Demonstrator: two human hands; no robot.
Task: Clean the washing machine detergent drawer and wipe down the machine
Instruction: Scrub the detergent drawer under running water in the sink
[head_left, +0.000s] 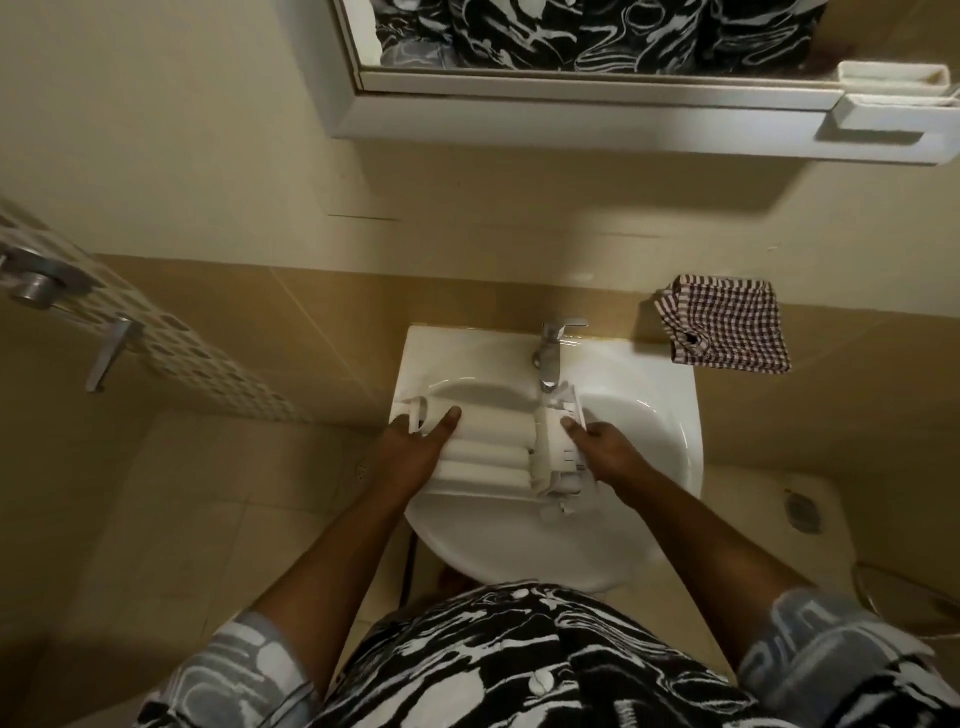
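From the head view, you are standing at a white sink (649, 519) fixed to a beige tiled wall, looking straight down into its bowl. You hold the white detergent drawer (493, 457) across the bowl, lying lengthwise from left to right, its underside ribs turned up toward you. Your left hand (415, 441) grips the drawer's left end, thumb and fingers (449, 415) spread around the rounded handle part and pressed against the plastic. Your right hand (608, 447) holds the right end, its fingers closed on the ribbed, gridded section, with one fingertip resting on top near the edge. That right end sits directly under the spout of the chrome tap (551, 353); whether water is running you cannot tell from here, though a pale streak shows below the spout. Both forearms reach in from the bottom, coming out of short patterned sleeves in black, white and grey. A checked cloth (727, 325) hangs on the wall to the right of the tap, apart from the sink. Above, a white-framed mirror (597, 93) reflects your patterned shirt, and a small white tray (893, 78) sits on its ledge at the right
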